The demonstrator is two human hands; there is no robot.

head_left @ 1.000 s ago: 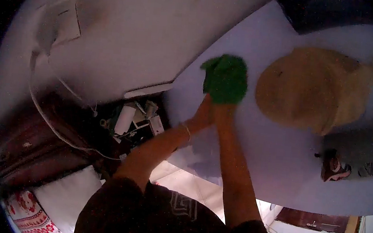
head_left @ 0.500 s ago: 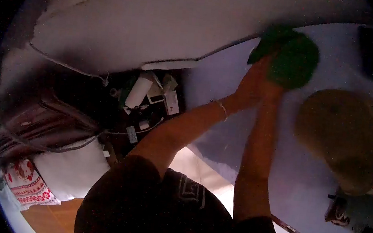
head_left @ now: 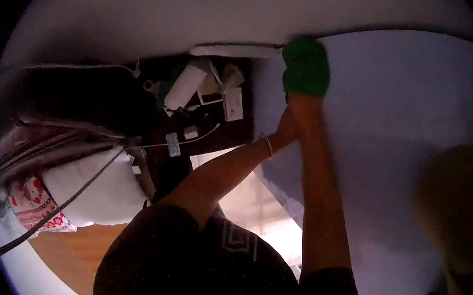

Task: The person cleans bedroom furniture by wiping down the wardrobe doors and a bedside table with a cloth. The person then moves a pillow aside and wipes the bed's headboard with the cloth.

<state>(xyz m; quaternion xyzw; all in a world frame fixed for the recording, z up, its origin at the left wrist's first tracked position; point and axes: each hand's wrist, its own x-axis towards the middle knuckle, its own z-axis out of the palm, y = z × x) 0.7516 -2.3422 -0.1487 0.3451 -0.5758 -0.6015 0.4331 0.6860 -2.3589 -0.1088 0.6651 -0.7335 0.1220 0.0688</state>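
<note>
A bunched green cloth (head_left: 307,66) is at the far end of my right arm, against the upper left part of a large pale surface (head_left: 377,104). My right hand (head_left: 305,104) is shut on the cloth, which covers its fingers. Close below, my left hand (head_left: 289,124) meets the right wrist and is partly hidden behind it. Its fingers do not show. A thin bracelet circles the left wrist.
Left of the pale surface, a dark shelf holds a white roll (head_left: 185,87), a white box (head_left: 233,104) and small items. A white pillow (head_left: 93,190) and a red-patterned pillow (head_left: 37,205) lie at lower left. A blurred tan object (head_left: 459,203) is at right.
The view has swung, and the tan object now sits farther right and lower. Compared with half a second ago, my hands and the green cloth appear farther left.
</note>
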